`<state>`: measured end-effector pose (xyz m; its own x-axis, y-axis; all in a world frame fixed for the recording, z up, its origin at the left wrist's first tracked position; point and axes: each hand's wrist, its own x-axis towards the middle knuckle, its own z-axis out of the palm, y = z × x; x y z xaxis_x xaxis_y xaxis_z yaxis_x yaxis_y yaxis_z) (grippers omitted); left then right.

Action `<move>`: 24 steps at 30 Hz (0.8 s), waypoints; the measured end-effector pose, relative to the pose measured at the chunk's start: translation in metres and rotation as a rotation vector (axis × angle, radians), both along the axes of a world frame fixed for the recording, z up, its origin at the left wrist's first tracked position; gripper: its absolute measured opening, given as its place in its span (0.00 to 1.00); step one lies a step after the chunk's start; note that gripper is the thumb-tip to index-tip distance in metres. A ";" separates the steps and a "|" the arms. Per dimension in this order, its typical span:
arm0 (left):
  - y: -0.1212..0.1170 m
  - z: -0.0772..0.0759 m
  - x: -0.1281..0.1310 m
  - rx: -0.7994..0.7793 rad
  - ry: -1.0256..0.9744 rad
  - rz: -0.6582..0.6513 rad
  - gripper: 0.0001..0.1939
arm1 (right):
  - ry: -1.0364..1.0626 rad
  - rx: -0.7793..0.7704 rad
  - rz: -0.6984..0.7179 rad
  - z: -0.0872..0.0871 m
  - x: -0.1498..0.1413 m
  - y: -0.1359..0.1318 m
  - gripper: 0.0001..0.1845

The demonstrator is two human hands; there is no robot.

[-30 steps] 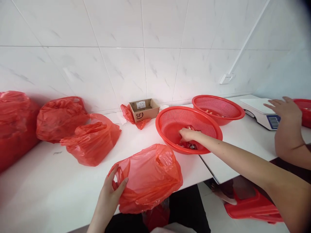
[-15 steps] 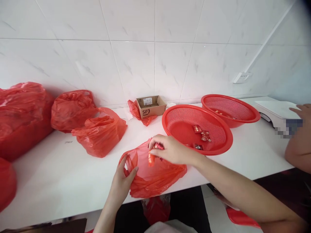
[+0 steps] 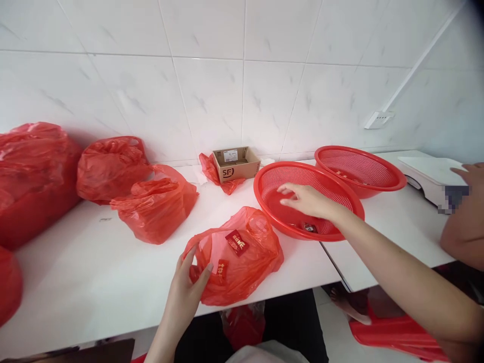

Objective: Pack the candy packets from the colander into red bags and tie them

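Observation:
A thin red plastic bag [image 3: 260, 257] lies open at the table's front edge. My left hand [image 3: 191, 277] holds its mouth at the left side, thumb and fingers apart around the rim. Inside the bag's opening lie a dark red packet with gold print [image 3: 237, 243] and an orange-red packet [image 3: 222, 271]. My right hand [image 3: 308, 199] is over the nearer red plastic colander [image 3: 264, 194], its fingers apart and nothing seen in them. A small dark packet with a pale design [image 3: 310, 228] lies in that colander; my hand and forearm hide part of its inside.
A second red colander [image 3: 393, 181] with small packets stands behind. Several filled red bags [image 3: 155, 212] line the left side. A small cardboard box [image 3: 242, 171] sits near the wall. At right, another person's hand [image 3: 474, 176] rests by a white scale [image 3: 431, 171].
My right hand has let go of the packets in the bag and moved right, over the nearer colander. My left hand stays at the bag's mouth.

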<state>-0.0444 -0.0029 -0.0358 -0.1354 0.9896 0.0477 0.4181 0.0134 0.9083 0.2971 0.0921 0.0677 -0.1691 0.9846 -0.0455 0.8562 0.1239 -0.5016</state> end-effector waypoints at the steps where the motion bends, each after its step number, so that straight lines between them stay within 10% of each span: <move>1: -0.002 0.001 0.000 -0.020 0.015 -0.013 0.33 | -0.158 -0.090 -0.011 -0.004 0.012 0.003 0.25; 8: -0.014 0.005 0.004 -0.066 -0.036 0.025 0.28 | -0.430 -0.380 0.054 -0.047 0.023 0.002 0.11; 24: -0.012 -0.002 0.000 0.012 0.002 0.031 0.27 | -0.239 -0.284 0.081 -0.042 0.025 0.023 0.04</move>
